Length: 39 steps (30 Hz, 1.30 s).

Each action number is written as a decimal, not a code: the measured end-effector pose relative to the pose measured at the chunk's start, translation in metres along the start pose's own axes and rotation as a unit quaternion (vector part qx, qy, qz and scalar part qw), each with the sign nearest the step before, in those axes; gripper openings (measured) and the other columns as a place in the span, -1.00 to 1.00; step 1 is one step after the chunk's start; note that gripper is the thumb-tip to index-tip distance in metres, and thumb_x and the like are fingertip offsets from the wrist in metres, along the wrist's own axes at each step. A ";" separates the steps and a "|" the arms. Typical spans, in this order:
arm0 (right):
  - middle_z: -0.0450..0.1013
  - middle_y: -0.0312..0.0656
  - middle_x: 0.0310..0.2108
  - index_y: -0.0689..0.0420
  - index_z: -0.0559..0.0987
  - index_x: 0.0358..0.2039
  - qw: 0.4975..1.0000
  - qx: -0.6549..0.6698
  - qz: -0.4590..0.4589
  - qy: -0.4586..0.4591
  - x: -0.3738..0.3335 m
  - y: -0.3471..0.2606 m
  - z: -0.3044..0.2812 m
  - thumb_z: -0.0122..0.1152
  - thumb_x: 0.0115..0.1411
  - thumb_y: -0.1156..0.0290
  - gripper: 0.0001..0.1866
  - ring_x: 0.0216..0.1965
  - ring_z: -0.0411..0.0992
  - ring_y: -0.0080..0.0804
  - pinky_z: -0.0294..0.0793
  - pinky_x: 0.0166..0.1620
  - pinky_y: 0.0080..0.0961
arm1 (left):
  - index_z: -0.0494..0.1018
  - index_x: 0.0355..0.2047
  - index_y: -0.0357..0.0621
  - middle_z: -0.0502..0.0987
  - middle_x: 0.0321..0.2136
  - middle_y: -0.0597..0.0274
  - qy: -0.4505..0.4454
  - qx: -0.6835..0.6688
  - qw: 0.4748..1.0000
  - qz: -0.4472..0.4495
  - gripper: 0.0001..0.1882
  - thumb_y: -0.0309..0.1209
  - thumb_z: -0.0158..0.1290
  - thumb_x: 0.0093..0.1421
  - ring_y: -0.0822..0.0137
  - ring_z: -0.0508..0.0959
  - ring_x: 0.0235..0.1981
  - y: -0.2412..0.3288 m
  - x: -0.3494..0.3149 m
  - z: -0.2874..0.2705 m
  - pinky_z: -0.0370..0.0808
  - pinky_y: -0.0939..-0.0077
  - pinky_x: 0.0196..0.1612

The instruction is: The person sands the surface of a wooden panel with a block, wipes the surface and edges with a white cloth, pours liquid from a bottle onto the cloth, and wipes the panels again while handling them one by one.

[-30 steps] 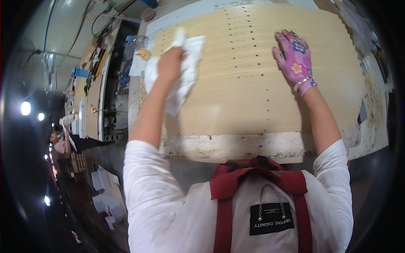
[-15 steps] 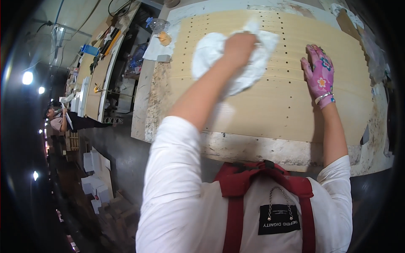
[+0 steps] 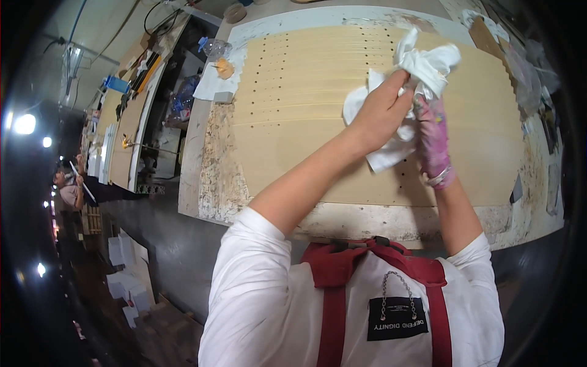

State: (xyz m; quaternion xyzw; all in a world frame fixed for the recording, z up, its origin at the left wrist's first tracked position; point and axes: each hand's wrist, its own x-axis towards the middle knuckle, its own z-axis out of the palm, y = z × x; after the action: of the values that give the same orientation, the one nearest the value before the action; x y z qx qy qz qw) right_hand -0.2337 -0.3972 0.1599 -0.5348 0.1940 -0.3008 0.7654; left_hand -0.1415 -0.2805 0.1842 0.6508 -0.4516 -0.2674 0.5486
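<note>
A crumpled white cloth (image 3: 426,64) is bunched up between my hands above a pale wooden panel (image 3: 318,153) with rows of small drilled holes. My bare left hand (image 3: 386,113) is closed on the cloth, and a loose part hangs beneath it. Close beside it, my right hand (image 3: 433,137), in a pink flowered glove, also grips the cloth from the right; its fingers are partly hidden by the fabric. Under the panel is a worktable (image 3: 214,153) with a stained, worn edge.
Left of the panel lie a grey block (image 3: 224,97), an orange-yellow lump (image 3: 224,68) and a clear plastic bottle (image 3: 214,48). Plastic wrap (image 3: 524,76) lies along the right side. Farther left, another person (image 3: 71,186) stands by a second bench.
My left hand has moved right with the cloth, lifting it off the panel. My right hand has left the panel, moved left and taken hold of the cloth.
</note>
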 end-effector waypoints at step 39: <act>0.50 -0.13 -0.26 0.03 0.58 -0.21 0.401 -0.746 -0.316 -0.428 0.088 0.038 0.101 0.24 0.14 0.34 -0.81 -0.22 0.54 -0.25 0.58 -0.21 -0.29 | 0.04 0.35 -0.29 0.41 0.14 0.03 0.324 -0.185 0.916 -0.147 -0.25 -0.39 0.15 0.26 0.30 0.43 0.11 -0.144 -0.184 -0.178 0.35 0.42 0.19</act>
State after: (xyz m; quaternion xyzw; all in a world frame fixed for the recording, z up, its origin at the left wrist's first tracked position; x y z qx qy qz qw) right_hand -0.0962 -0.3762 0.1618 -0.9753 -0.1945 0.0113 -0.1036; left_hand -0.0317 -0.0356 0.0645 0.6480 -0.0908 -0.1982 0.7298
